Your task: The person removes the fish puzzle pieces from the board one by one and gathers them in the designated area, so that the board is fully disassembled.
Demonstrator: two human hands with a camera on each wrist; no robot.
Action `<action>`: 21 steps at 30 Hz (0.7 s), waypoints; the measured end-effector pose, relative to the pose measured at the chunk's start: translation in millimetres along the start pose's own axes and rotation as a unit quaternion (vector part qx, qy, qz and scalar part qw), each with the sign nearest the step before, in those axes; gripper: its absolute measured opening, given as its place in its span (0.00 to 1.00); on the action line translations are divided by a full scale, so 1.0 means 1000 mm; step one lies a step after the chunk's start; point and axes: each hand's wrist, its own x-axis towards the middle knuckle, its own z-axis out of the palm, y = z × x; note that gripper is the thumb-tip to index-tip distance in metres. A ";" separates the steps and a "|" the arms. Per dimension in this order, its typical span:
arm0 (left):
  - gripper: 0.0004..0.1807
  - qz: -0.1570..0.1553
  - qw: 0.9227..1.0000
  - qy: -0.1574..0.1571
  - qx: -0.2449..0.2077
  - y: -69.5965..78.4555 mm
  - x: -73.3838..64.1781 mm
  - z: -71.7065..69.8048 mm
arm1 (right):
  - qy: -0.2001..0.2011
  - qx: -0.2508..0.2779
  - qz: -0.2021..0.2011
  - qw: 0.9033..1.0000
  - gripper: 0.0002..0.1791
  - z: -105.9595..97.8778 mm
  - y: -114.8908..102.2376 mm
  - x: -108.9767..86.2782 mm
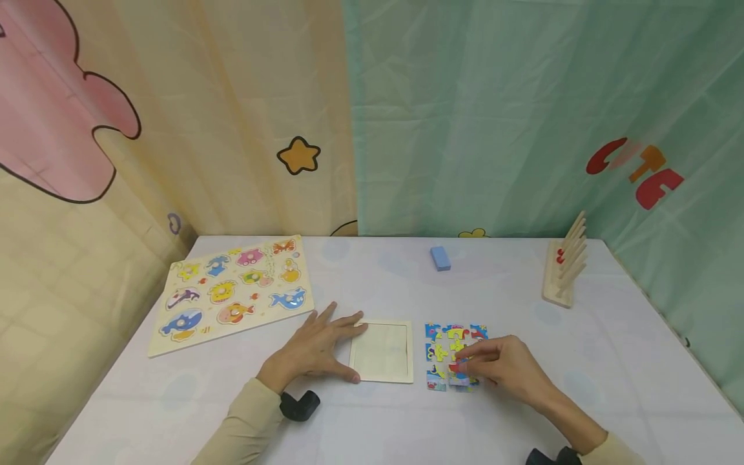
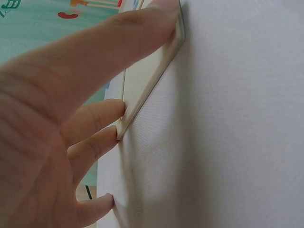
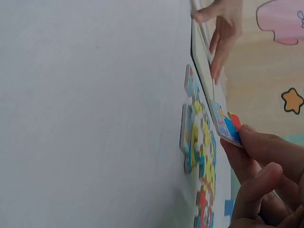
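My left hand point(image 1: 316, 345) lies with spread fingers at the left side of a shallow wooden puzzle tray point(image 1: 380, 352). In the left wrist view its thumb point(image 2: 156, 23) and two fingertips touch the tray's edge. Between thumb and fingers, my right hand point(image 1: 514, 369) pinches a jigsaw piece point(image 3: 225, 124) with blue and red printing, raised and tilted above the table. Below that hand, several colourful jigsaw pieces point(image 1: 434, 380) lie in loose rows on the white cloth, right of the tray. The pinching hand covers part of them in the head view.
At the back left lies a wooden sea-animal peg puzzle board point(image 1: 209, 326). A blue block point(image 1: 440, 258) sits at the back middle. On the far right stands a wooden base with upright pegs point(image 1: 558, 294) and small red beads. Curtains point(image 1: 465, 116) hang behind the table.
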 end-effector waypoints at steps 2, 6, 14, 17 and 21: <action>0.51 -0.001 1.000 0.000 0.001 0.000 0.000 0.000 | 0.009 -0.005 0.020 1.000 0.14 -0.009 0.006 -0.005; 0.51 -0.002 1.000 -0.002 -0.002 0.000 0.000 0.000 | 0.024 -0.011 0.052 0.998 0.17 -0.021 0.016 -0.014; 0.51 -0.005 1.000 -0.004 -0.005 0.000 -0.001 -0.001 | 0.042 -0.031 0.072 0.996 0.15 -0.028 0.026 -0.020; 0.51 -0.003 1.000 -0.003 -0.005 0.000 -0.001 -0.001 | 0.052 -0.063 0.057 0.995 0.16 -0.027 0.026 -0.020; 0.51 0.000 1.000 -0.001 -0.006 0.000 0.000 0.000 | 0.073 -0.109 0.052 0.990 0.15 -0.024 0.025 -0.019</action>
